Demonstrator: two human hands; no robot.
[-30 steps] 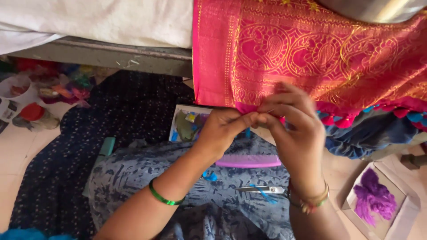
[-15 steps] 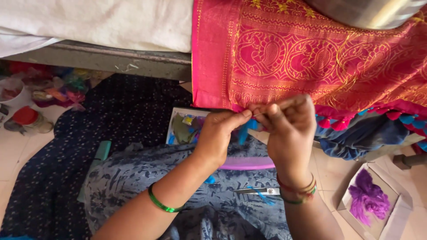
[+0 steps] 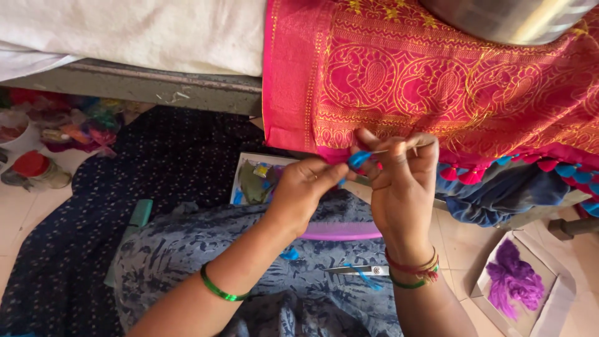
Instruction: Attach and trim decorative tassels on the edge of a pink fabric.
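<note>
Green bangle; red-and-green bangles; blue printed garment

Your hands sit mid-frame, boxed in above by the pink cloth hanging off the ledge. Lower centre: scissors and purple comb lie on your lap, right under the wrists. Lower right: tray of purple thread blocks the floor there. Left edge: pots and clutter. Open lane: dark blue cloth, left of centre.

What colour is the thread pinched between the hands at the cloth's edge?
Blue thread, against the pink and gold cloth; seen in the head view.
</note>
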